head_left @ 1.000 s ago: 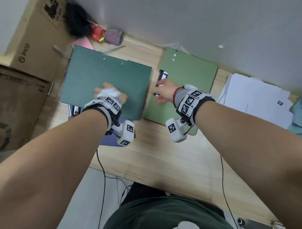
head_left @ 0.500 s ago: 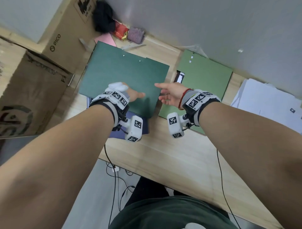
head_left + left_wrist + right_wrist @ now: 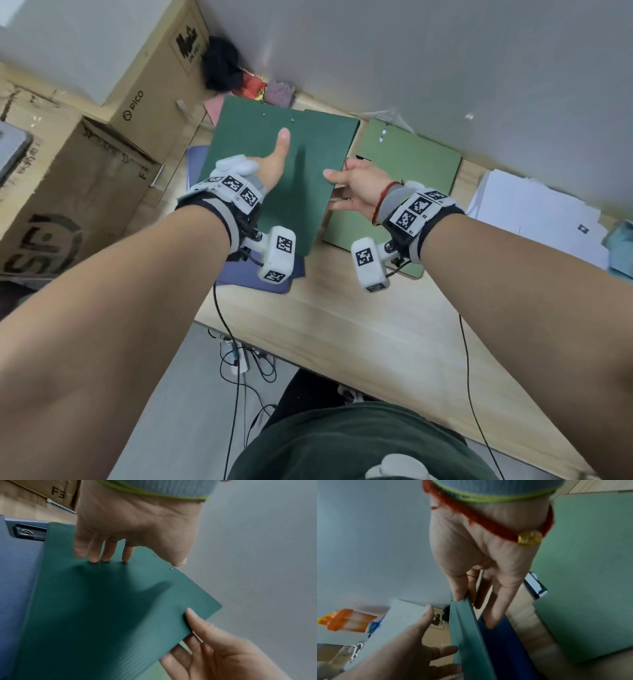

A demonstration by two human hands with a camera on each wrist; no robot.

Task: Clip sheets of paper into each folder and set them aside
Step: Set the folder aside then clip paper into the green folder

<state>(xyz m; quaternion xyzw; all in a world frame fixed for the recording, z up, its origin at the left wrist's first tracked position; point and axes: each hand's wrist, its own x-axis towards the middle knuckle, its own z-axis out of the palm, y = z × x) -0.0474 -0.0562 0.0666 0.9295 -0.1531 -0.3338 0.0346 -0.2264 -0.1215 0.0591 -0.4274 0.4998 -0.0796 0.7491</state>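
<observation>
A dark green folder (image 3: 301, 164) lies shut over a blue folder (image 3: 239, 274) at the table's back left, its right edge raised. My left hand (image 3: 274, 164) rests on its cover, fingertips (image 3: 96, 559) pressing down and thumb stretched toward the far edge. My right hand (image 3: 346, 185) pinches the folder's right edge (image 3: 465, 635), thumb on top and fingers underneath. A light green folder (image 3: 411, 164) lies flat just right of it. A stack of white paper (image 3: 534, 212) sits further right.
Cardboard boxes (image 3: 85, 178) stand against the table's left side. Small clutter (image 3: 253, 85) fills the back corner by the wall. The blue folder's black clip (image 3: 29, 532) shows at its far end. Bare wooden tabletop (image 3: 342, 325) lies in front of me.
My right hand moved from the light green folder to the dark green folder's right edge, took hold and lifted it. My left hand slid further up the cover.
</observation>
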